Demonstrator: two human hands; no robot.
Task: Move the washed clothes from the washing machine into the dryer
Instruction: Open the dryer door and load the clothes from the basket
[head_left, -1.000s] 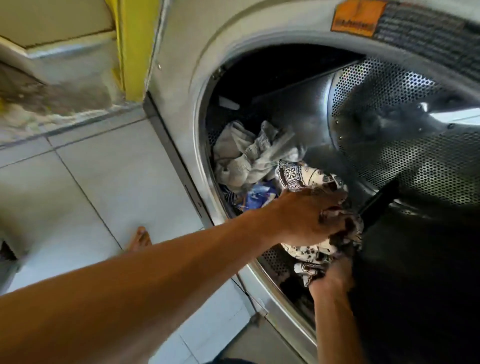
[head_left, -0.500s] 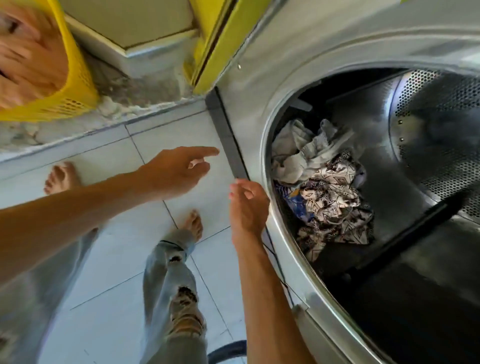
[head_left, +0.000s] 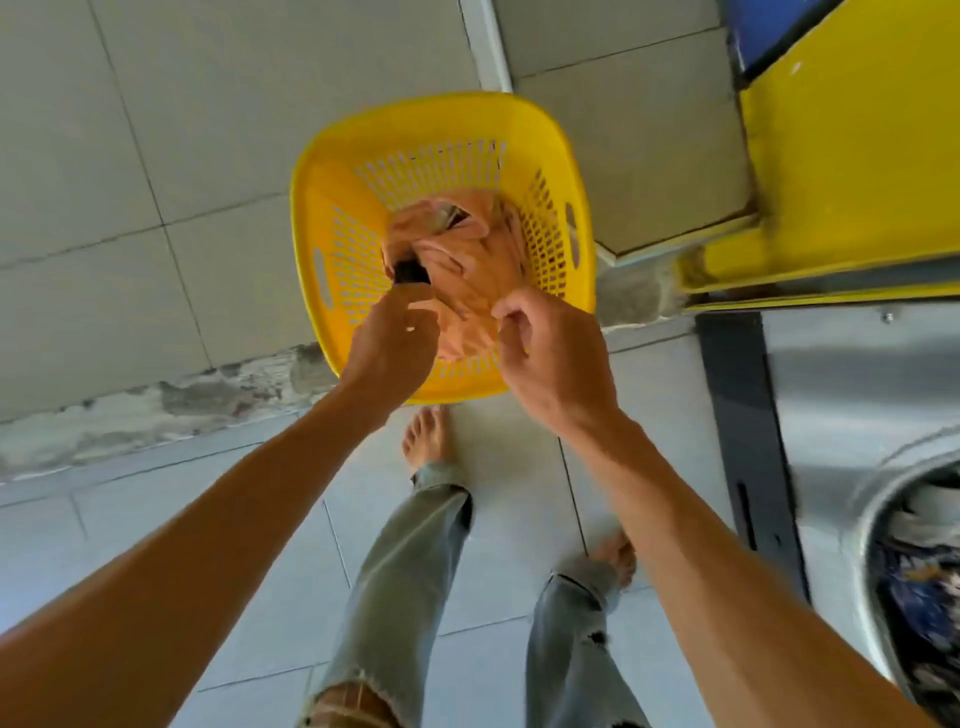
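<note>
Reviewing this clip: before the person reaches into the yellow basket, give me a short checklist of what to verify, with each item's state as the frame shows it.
1. Yellow basket upright, opening facing up: ok.
2. Orange clothes inside the basket: ok.
3. Left hand over the basket's near rim, free of laundry: ok; its grip is closed on nothing visible.
4. Right hand over the near rim, empty: ok, fingers curled but loose.
5. Either hand touching the orange clothes: cannot tell.
6. Machine drum emptied: not ok, clothes lie inside.
</note>
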